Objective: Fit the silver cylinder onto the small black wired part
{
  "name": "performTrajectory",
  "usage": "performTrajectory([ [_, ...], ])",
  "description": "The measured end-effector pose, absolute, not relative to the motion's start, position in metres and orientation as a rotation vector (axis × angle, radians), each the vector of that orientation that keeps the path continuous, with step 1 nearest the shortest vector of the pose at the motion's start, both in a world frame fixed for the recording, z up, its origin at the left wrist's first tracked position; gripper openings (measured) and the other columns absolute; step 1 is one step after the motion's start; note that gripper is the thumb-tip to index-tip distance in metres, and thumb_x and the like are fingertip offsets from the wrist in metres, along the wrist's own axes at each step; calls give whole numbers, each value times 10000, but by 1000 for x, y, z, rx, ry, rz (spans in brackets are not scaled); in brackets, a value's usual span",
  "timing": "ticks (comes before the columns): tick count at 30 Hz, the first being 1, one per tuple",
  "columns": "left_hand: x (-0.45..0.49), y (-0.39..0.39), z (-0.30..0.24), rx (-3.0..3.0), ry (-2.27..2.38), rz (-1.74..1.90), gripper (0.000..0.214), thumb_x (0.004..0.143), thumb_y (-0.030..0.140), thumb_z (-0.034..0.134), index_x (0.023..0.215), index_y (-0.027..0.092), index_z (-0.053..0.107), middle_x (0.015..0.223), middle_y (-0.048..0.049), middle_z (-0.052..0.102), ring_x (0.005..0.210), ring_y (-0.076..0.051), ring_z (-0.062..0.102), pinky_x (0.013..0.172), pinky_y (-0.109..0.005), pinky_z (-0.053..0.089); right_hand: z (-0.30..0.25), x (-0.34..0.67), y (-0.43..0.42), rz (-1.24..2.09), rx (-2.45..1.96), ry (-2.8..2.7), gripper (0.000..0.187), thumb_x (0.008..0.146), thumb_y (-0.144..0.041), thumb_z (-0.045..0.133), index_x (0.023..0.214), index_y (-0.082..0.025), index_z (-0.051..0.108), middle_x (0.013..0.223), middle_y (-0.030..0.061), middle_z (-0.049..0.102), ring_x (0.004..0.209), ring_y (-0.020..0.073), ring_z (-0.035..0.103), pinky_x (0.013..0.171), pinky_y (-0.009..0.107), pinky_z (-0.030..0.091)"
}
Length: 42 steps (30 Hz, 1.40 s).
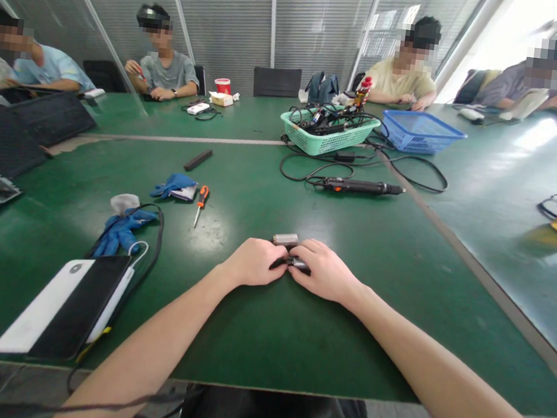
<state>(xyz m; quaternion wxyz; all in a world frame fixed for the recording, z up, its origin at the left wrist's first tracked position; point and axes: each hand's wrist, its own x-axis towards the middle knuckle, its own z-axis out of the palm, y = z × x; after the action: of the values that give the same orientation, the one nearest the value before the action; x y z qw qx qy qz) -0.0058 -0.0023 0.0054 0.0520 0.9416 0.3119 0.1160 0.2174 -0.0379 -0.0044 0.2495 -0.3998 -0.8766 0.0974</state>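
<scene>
- Left hand: fingers curled closed on the dark end of a small dark-and-silver object, near the desk's front edge.
- Grey block: just beyond the fingers; probably stiff, best held by 2 opposite sides.
- The object, between both hands: likely light, hard; fragility unclear.
- Right hand: closed on its smooth-looking, perhaps slippery silver end; edges suit gripping.

Smooth, glossy green counter, held piece with a shiny metallic-looking part, small block of dull silvery metal, screwdriver in orange plastic and bare metal, blue cloth glove, perforated plastic basket, matt black power driver
</scene>
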Motion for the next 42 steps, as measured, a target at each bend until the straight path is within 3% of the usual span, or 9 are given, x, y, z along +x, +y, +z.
performTrajectory([
  [12, -6, -4, 7, 2880, 932, 360, 174, 939, 345, 565, 973, 198, 652, 892, -41, 725, 797, -210, 692, 660, -300, 471, -7, 216, -40, 236, -1076, -2385, 178, 910, -193, 632, 1088, -189, 632, 1041, 87, 641, 994, 251, 594, 917, 403, 493],
  [27, -6, -5, 9, 2853, 927, 348, 205, 933, 366, 559, 989, 200, 665, 897, -52, 728, 811, -218, 692, 661, -299, 465, -4, 216, -42, 229, -1071, -2404, 101, 888, -167, 629, 987, -181, 637, 1003, 76, 630, 951, 230, 583, 871, 369, 489],
  [42, -6, -5, 9, 2844, 935, 341, 226, 935, 381, 562, 1015, 200, 670, 907, -51, 735, 827, -226, 702, 680, -307, 488, 0, 221, -42, 289, -1081, -2391, 237, 836, -191, 639, 1073, -200, 641, 1037, 87, 652, 968, 255, 599, 893, 398, 500],
])
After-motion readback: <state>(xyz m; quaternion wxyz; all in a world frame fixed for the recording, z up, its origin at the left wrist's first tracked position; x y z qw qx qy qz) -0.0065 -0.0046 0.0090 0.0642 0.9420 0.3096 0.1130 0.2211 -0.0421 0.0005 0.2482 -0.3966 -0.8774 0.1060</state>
